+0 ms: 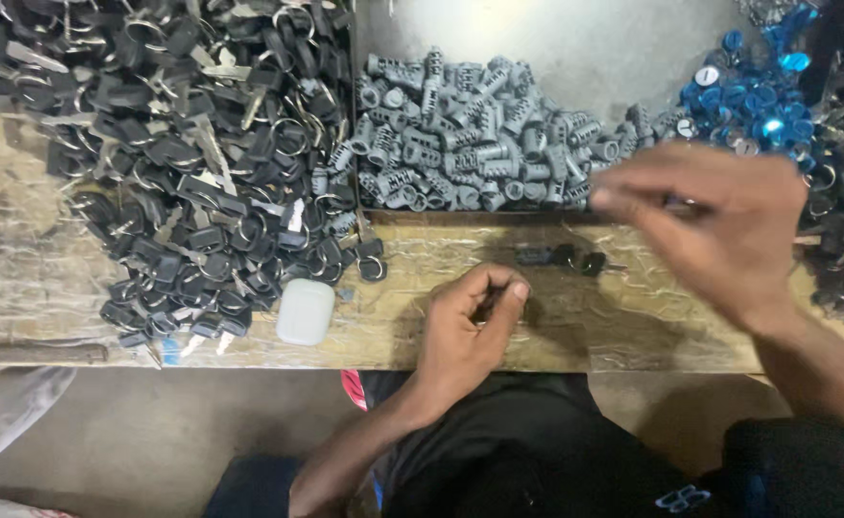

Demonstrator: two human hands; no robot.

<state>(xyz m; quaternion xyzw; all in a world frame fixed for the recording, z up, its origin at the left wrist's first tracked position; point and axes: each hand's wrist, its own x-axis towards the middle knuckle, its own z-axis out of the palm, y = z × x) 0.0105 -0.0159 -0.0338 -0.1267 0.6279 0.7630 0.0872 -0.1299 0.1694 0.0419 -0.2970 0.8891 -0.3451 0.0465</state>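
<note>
The left hand (465, 326) pinches a small dark part (486, 305). The blurred right hand (719, 221) reaches over grey cylinders (479, 134) heaped in a tray (575, 43); its grip cannot be told.

A small dark part (487, 305) sits pinched in curled fingers above the desk's (57, 278) near edge — mostly hidden, shape unclear. The grey ribbed cylinders (470, 134) lie heaped in a tray, tumbled at all angles. Just before the tray lie a few black key pieces (566, 257) — loose, close together.
</note>
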